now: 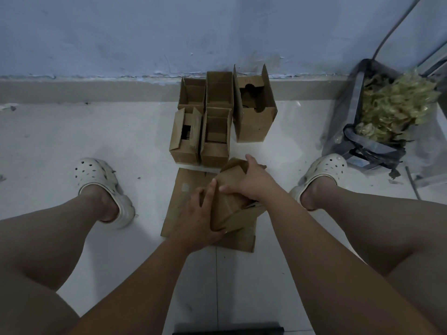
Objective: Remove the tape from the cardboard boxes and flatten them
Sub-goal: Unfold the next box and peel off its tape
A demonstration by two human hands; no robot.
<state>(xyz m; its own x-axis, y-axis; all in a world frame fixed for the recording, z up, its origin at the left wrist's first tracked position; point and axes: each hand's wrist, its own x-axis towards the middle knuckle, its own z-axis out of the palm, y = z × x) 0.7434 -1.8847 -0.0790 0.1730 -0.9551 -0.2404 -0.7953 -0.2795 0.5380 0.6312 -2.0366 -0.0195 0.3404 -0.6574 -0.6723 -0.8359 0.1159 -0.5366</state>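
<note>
Box (231, 201), half-collapsed, gripped at both ends by left hand (197, 215) and right hand (254, 181) above flattened cardboard (185, 189), apparently for pressing flat onto that pile.

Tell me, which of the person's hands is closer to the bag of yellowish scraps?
Right. The right hand grips the box on the side toward the bag; the left hand holds the box's opposite side, farther from the bag.

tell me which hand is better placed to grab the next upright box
Right, likely: the right hand sits at the far end of the held box, nearest the upright boxes; the left hand grips the near end.
</note>
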